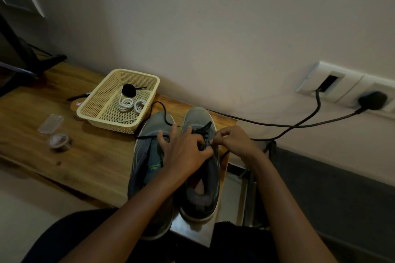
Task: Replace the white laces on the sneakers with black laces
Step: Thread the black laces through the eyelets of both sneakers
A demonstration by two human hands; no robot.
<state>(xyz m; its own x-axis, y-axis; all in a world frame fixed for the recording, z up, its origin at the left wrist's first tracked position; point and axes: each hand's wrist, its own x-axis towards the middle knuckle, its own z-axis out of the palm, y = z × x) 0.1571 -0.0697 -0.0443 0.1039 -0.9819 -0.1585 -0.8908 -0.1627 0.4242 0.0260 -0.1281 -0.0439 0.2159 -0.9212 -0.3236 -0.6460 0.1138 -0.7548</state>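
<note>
Hands work on the right sneaker (pixel 199 177) at the tabletop (pixel 64 156) edge: left hand (pixel 183 151) and right hand (pixel 233 141) each pinch the black lace (pixel 203 132). White laces (pixel 131 105) lie in the basket (pixel 111 126). If one grip loosens, the lace may slip out of its eyelet.

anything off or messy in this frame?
Nothing damaged or spilled. One oddity: a loose black lace trails off the left sneaker toward the basket. Both sneakers' heels overhang the table edge.

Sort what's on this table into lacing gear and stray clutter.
Job: right sneaker, left sneaker, black lace, coiled black lace, white laces, basket.
Clutter: tape roll, clear case, wall plug.
</note>
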